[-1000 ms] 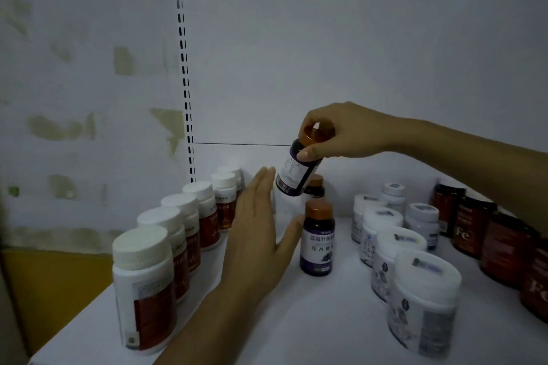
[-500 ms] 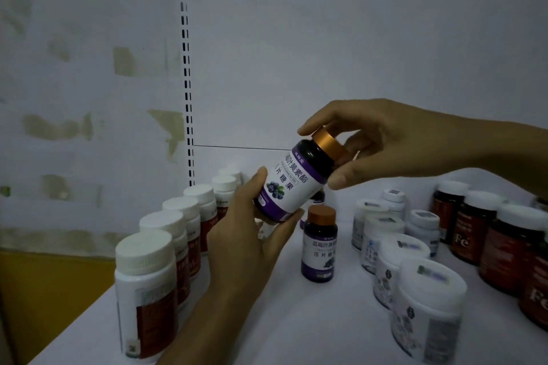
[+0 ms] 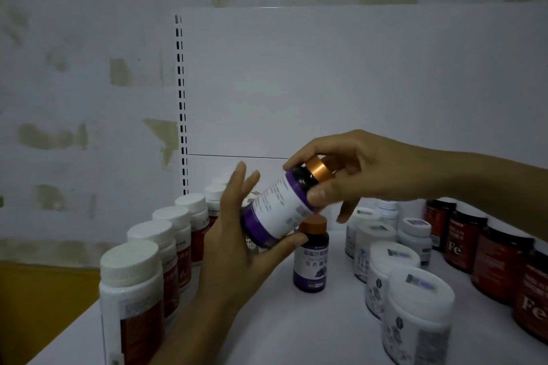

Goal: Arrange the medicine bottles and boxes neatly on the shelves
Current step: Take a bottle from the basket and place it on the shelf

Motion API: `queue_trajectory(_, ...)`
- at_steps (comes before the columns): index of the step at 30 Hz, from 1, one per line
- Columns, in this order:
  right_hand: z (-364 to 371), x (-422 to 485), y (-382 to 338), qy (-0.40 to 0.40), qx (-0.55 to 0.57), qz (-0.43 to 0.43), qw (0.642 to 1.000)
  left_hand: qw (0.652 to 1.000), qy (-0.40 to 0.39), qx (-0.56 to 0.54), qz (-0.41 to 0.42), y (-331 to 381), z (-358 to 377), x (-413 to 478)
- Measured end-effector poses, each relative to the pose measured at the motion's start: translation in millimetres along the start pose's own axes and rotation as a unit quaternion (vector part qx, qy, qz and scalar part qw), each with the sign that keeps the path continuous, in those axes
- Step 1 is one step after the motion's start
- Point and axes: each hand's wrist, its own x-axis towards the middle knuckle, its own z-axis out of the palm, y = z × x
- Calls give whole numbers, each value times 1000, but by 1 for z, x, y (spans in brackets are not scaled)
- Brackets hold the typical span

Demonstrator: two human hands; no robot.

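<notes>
A dark bottle with a purple-and-white label and copper cap is tilted in the air above the white shelf. My right hand pinches it at the cap and neck. My left hand cradles its base, thumb under the bottom and fingers behind. A matching purple bottle stands upright on the shelf just below.
A row of white-capped bottles with red labels runs along the shelf's left edge. White tubs stand in a row right of centre. Dark red "Fe" jars line the right side. The slotted upright and back panel stand behind.
The held bottle has turned so its text side faces me instead of the picture side, and it has risen slightly. My left hand now supports the base more from below.
</notes>
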Motion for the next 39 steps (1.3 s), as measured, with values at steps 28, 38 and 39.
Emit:
queue_trajectory(28,-19,37,13,180,-15,-5,984,971,-109,-13,-210,-1,10,-4)
queue_trajectory(38,-9,73,70,73,-175,195,962,890,-356,159,-238,-6,28,-14)
queue_trajectory(39,-4,75,76,58,-180,211,959,889,-359,156,-239,-6,29,-13)
